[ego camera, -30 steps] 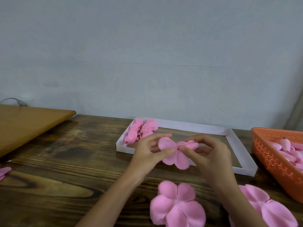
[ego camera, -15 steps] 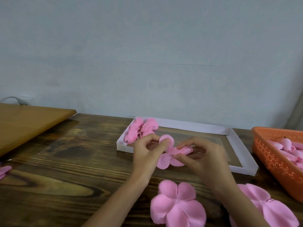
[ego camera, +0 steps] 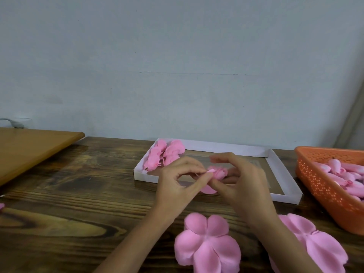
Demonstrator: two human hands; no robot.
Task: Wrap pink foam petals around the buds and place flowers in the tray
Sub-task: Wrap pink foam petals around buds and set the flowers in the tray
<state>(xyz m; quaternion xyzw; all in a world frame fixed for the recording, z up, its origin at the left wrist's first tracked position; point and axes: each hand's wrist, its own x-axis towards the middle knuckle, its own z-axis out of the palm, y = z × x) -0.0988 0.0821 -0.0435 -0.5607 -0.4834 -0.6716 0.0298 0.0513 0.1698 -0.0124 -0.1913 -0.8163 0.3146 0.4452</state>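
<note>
Both hands, left hand (ego camera: 178, 186) and right hand (ego camera: 241, 184), pinch a pink flower (ego camera: 216, 173) above the white tray (ego camera: 283, 170) (finished flowers (ego camera: 164, 154) lie inside).

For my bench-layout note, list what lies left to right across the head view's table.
Light wooden board → finished pink flowers in the white tray, left corner → left hand → half-wrapped bud both hands pinch → right hand → orange basket.

flowers (ego camera: 164, 154) in tray (ego camera: 283, 170) corner, basket (ego camera: 323, 186) right of tray
</note>
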